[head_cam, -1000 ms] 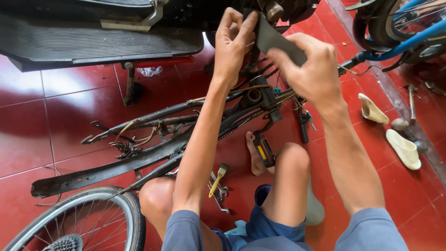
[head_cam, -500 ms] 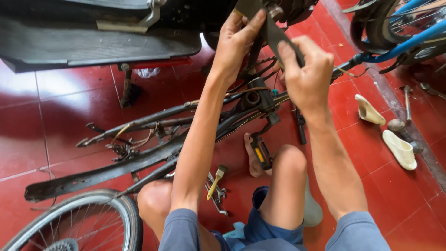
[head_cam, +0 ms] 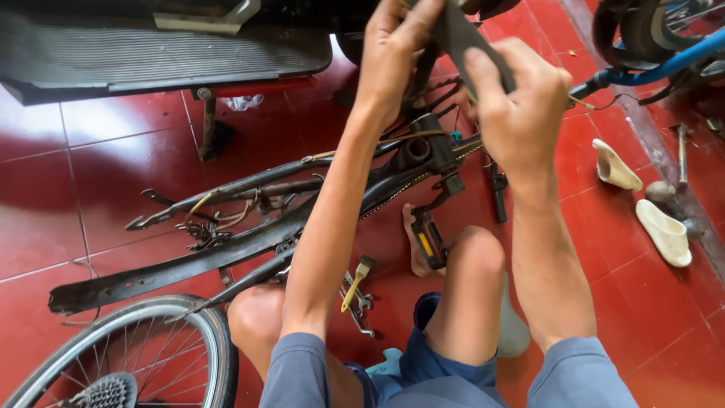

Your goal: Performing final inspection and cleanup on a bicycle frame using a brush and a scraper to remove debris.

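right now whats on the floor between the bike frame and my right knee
In the head view, a bare foot and a black pedal with a yellow reflector lie between frame and knee.

Left hand [head_cam: 396,53] and right hand [head_cam: 521,113] both grip a flat dark rubber strip [head_cam: 461,34] above a black bicycle frame [head_cam: 302,204] lying on red floor tiles [head_cam: 91,219]; spoked wheel [head_cam: 128,355] lower left.

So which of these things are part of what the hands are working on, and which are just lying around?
In hand:
left hand and right hand, both gripping the dark rubber strip
black bicycle frame lying under them

Lying about:
yellow-handled tool
pair of cream sandals
hammer
bicycle wheel
blue bicycle
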